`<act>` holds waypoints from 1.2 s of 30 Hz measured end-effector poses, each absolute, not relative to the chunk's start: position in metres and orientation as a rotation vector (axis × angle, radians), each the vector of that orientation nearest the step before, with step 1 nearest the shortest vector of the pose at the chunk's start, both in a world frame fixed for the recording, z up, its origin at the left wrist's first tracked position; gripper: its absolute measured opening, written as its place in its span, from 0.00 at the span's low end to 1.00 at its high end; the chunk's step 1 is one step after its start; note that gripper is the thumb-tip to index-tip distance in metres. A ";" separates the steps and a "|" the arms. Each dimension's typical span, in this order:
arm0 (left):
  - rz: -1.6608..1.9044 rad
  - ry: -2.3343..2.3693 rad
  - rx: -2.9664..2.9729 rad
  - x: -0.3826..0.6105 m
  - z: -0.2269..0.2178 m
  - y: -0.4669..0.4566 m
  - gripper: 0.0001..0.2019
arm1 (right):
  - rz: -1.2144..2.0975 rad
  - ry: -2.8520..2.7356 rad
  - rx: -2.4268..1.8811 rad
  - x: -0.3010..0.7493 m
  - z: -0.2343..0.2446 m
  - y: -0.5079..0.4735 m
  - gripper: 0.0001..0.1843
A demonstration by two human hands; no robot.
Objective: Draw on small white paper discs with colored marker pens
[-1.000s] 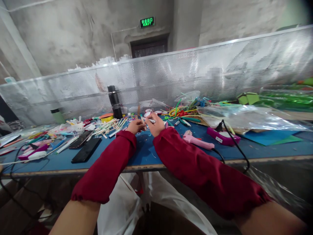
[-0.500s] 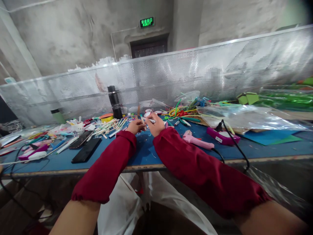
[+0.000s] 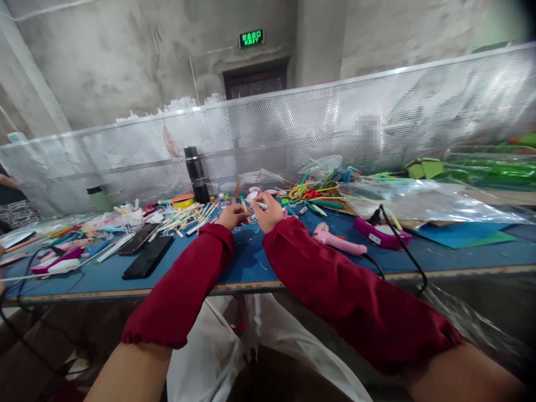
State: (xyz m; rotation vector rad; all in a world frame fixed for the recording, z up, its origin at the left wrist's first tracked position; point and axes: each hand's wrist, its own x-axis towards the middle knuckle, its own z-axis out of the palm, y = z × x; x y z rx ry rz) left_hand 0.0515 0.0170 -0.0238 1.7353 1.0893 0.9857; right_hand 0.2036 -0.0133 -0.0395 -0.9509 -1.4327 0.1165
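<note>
Both hands are close together over the blue tabletop [image 3: 247, 251]. My left hand [image 3: 232, 216] is closed, its fingers pinching a small wooden stick [image 3: 244, 206] that stands up at a tilt. In my right hand [image 3: 269, 214] is a white marker pen [image 3: 262, 205], its tip end pointing toward the stick; whether it touches cannot be made out. A pile of loose wooden sticks [image 3: 188, 218] lies left of my left hand. Just behind the fingers is a round white piece [image 3: 252, 196]. Dark red sleeves cover both forearms.
A black thermos [image 3: 196, 174] stands behind the sticks, near a perforated metal screen [image 3: 276, 134]. Two dark phones [image 3: 148, 257] lie at left. On the right are a pink glue gun [image 3: 339, 241], a purple-and-white power block [image 3: 382, 233] with a black cable, and plastic sheeting [image 3: 431, 201].
My right hand has shifted very slightly, with the marker still in it. My left hand looks unmoved. At the far left edge, part of another person has come into view.
</note>
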 end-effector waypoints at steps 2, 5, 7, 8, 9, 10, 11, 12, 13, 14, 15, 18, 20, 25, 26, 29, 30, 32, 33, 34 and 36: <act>0.981 1.091 1.753 0.051 -0.023 0.017 0.06 | 0.130 -1.448 -0.937 0.204 -0.039 -0.014 0.09; 0.980 1.091 1.765 0.051 -0.023 0.016 0.05 | 0.132 -1.471 -0.914 0.203 -0.040 -0.014 0.09; 0.982 1.087 1.751 0.051 -0.023 0.016 0.05 | 0.121 -1.453 -0.919 0.203 -0.039 -0.013 0.09; 0.984 1.087 1.743 0.052 -0.023 0.016 0.05 | 0.120 -1.441 -0.923 0.203 -0.039 -0.013 0.08; 0.987 1.088 1.738 0.052 -0.023 0.016 0.06 | 0.123 -1.433 -0.924 0.203 -0.039 -0.013 0.08; 0.987 1.088 1.737 0.052 -0.023 0.016 0.06 | 0.130 -1.432 -0.922 0.203 -0.039 -0.013 0.08; 0.988 1.088 1.740 0.052 -0.023 0.016 0.06 | 0.137 -1.438 -0.916 0.203 -0.039 -0.013 0.08; 0.989 1.087 1.745 0.052 -0.024 0.016 0.06 | 0.144 -1.448 -0.911 0.203 -0.039 -0.013 0.08; 0.989 1.087 1.749 0.052 -0.024 0.016 0.06 | 0.149 -1.458 -0.911 0.203 -0.039 -0.013 0.08; 0.986 1.086 1.752 0.052 -0.024 0.016 0.06 | 0.149 -1.462 -0.917 0.203 -0.039 -0.013 0.08; 0.981 1.086 1.753 0.052 -0.024 0.016 0.06 | 0.144 -1.458 -0.929 0.203 -0.039 -0.012 0.08; 0.968 1.084 1.750 0.051 -0.023 0.015 0.06 | 0.122 -1.432 -0.958 0.203 -0.038 -0.013 0.08; 0.970 1.084 1.753 0.051 -0.023 0.015 0.07 | 0.125 -1.442 -0.946 0.203 -0.038 -0.013 0.08; 0.967 1.094 1.757 0.052 -0.021 0.013 0.08 | 0.142 -1.462 -0.944 0.203 -0.039 -0.014 0.10; 0.965 1.092 1.754 0.052 -0.021 0.014 0.08 | 0.139 -1.453 -0.956 0.203 -0.039 -0.014 0.09; 0.967 1.085 1.765 0.051 -0.022 0.015 0.10 | 0.145 -1.450 -0.965 0.203 -0.038 -0.015 0.08; 0.968 1.087 1.773 0.051 -0.023 0.016 0.11 | 0.148 -1.459 -0.958 0.203 -0.038 -0.015 0.08; 0.969 1.088 1.786 0.051 -0.024 0.017 0.12 | 0.144 -1.475 -0.946 0.203 -0.037 -0.016 0.08; 0.968 1.089 1.788 0.051 -0.024 0.017 0.12 | 0.139 -1.476 -0.945 0.203 -0.037 -0.016 0.09; 0.967 1.090 1.786 0.051 -0.024 0.017 0.11 | 0.132 -1.472 -0.950 0.203 -0.037 -0.016 0.09; 0.967 1.094 1.774 0.051 -0.023 0.016 0.10 | 0.117 -1.452 -0.968 0.203 -0.037 -0.016 0.08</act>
